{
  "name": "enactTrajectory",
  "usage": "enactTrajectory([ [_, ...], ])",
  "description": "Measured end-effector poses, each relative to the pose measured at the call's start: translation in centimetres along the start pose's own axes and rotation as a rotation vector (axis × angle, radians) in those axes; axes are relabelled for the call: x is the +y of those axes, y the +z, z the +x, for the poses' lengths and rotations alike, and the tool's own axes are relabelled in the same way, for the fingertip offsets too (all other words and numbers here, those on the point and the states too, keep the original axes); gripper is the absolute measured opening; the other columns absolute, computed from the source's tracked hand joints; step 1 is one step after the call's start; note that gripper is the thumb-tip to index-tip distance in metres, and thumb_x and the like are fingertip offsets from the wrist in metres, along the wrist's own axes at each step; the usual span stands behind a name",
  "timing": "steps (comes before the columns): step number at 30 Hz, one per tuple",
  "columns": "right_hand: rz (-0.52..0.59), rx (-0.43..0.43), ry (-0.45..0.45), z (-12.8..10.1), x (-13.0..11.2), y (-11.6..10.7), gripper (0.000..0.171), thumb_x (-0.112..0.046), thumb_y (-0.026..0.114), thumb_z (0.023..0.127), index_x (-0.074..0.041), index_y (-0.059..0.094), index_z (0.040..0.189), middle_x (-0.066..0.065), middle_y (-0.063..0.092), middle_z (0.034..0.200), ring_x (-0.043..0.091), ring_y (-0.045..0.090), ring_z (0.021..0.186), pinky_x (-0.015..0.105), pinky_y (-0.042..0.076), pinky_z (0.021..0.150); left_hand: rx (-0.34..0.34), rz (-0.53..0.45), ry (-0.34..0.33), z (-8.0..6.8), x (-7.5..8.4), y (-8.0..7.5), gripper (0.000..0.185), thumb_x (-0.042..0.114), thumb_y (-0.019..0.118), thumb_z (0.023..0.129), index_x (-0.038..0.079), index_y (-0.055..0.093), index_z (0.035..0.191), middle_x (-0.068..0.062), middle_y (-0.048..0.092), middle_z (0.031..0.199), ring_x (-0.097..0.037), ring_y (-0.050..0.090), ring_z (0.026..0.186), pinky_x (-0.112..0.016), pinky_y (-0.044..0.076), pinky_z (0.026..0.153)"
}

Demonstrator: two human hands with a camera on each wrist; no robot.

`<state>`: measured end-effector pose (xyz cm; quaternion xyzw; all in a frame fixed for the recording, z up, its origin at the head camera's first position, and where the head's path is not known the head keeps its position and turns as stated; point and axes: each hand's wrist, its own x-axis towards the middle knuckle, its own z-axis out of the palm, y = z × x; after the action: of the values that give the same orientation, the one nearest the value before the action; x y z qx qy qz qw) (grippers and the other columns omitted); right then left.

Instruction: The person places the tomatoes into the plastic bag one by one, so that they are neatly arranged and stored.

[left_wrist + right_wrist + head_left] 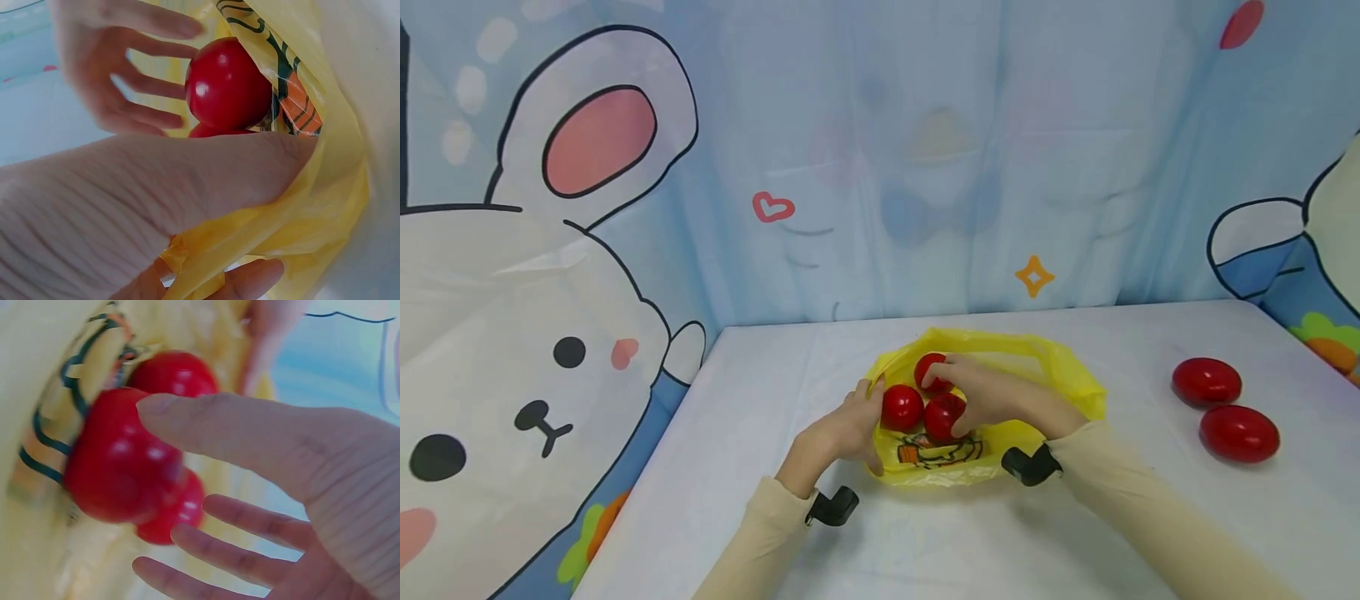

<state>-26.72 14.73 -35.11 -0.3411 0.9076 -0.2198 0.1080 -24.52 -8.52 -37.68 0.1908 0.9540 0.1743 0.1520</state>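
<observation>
A yellow plastic bag [1078,379] lies with its mouth spread wide on the table. Inside it sit three shiny red ball-like things: one at the left [901,407], one at the front [942,417] and one at the back [928,367]. My left hand [850,423] holds the bag's left edge, thumb inside and fingers outside, as the left wrist view shows. My right hand [988,392] reaches over the bag's opening. Its thumb [187,422] rests against the nearest red ball [122,462], while its fingers [231,553] are spread and fairly straight.
Two more shiny red things, oval in shape, lie close together on the right side of the table: a rear one [1206,382] and a front one [1239,433]. A white cloth [775,367] covers the table. Behind it hangs a blue cartoon curtain [880,267].
</observation>
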Motion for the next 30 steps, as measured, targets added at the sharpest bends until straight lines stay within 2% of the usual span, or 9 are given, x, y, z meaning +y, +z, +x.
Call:
enactTrajectory([
  [7, -0.059, 0.091, -0.025, -4.0, -1.2, -4.1, 0.058, -0.014, 0.091, 0.081, -0.008, 0.063, 0.132, 0.013, 0.059, 0.125, 0.034, 0.062, 0.109, 0.049, 0.059, 0.09, -0.003, 0.003, -0.006, -0.1, -0.2, -0.1, 0.127, 0.012, 0.097, 0.072, -0.001, 0.012, 0.166, -0.023, 0.018, 0.168, -0.039, 0.029, 0.153, -0.05, 0.042, 0.117],
  [12, -0.025, 0.201, 0.027, -8.1, 0.2, -6.9, 0.061, -0.02, 0.091, 0.082, -0.012, 0.062, 0.136, 0.016, 0.06, 0.138, 0.039, 0.061, 0.119, 0.055, 0.06, 0.089, -0.015, 0.031, 0.01, 0.3, -0.1, -0.2, 0.126, 0.012, 0.097, 0.073, -0.002, 0.012, 0.166, -0.025, 0.017, 0.168, -0.041, 0.028, 0.153, -0.05, 0.042, 0.117],
  [16, -0.017, 0.284, 0.084, -11.8, 3.0, -8.2, 0.063, -0.02, 0.091, 0.082, -0.009, 0.062, 0.137, 0.019, 0.059, 0.14, 0.041, 0.061, 0.119, 0.058, 0.06, 0.087, -0.032, 0.049, 0.016, 0.8, 0.1, -0.2, 0.127, 0.012, 0.096, 0.074, -0.001, 0.011, 0.166, -0.025, 0.016, 0.168, -0.041, 0.028, 0.153, -0.05, 0.042, 0.116],
  [20, -0.089, 0.316, 0.214, -15.3, 6.5, -8.4, 0.066, -0.019, 0.094, 0.079, -0.005, 0.062, 0.135, 0.026, 0.057, 0.138, 0.046, 0.062, 0.113, 0.055, 0.063, 0.079, -0.035, 0.06, 0.006, 1.0, 0.1, -0.2, 0.128, 0.014, 0.097, 0.074, 0.0, 0.01, 0.167, -0.023, 0.018, 0.167, -0.038, 0.032, 0.15, -0.047, 0.045, 0.114],
  [23, -0.129, 0.297, 0.32, -17.8, 9.6, -8.5, 0.068, -0.018, 0.095, 0.075, -0.002, 0.062, 0.133, 0.033, 0.055, 0.134, 0.051, 0.061, 0.109, 0.052, 0.064, 0.07, -0.032, 0.072, -0.006, 0.8, -0.1, -0.3, 0.129, 0.015, 0.097, 0.073, 0.0, 0.01, 0.167, -0.022, 0.02, 0.167, -0.037, 0.034, 0.149, -0.046, 0.046, 0.113],
  [26, -0.141, 0.268, 0.38, -19.9, 12.6, -8.7, 0.07, -0.015, 0.096, 0.071, 0.003, 0.062, 0.129, 0.039, 0.053, 0.129, 0.056, 0.059, 0.105, 0.05, 0.063, 0.063, -0.03, 0.076, -0.011, 0.6, -0.2, -0.6, 0.127, 0.015, 0.097, 0.074, -0.001, 0.011, 0.166, -0.023, 0.018, 0.167, -0.038, 0.032, 0.15, -0.047, 0.044, 0.115],
  [30, -0.13, 0.211, 0.427, -21.7, 16.1, -8.1, 0.068, -0.01, 0.096, 0.069, 0.009, 0.062, 0.125, 0.043, 0.052, 0.123, 0.059, 0.054, 0.104, 0.049, 0.063, 0.063, -0.022, 0.075, -0.02, 0.4, -0.3, -1.0, 0.125, 0.014, 0.096, 0.075, -0.002, 0.012, 0.166, -0.023, 0.018, 0.168, -0.039, 0.03, 0.152, -0.048, 0.042, 0.117],
])
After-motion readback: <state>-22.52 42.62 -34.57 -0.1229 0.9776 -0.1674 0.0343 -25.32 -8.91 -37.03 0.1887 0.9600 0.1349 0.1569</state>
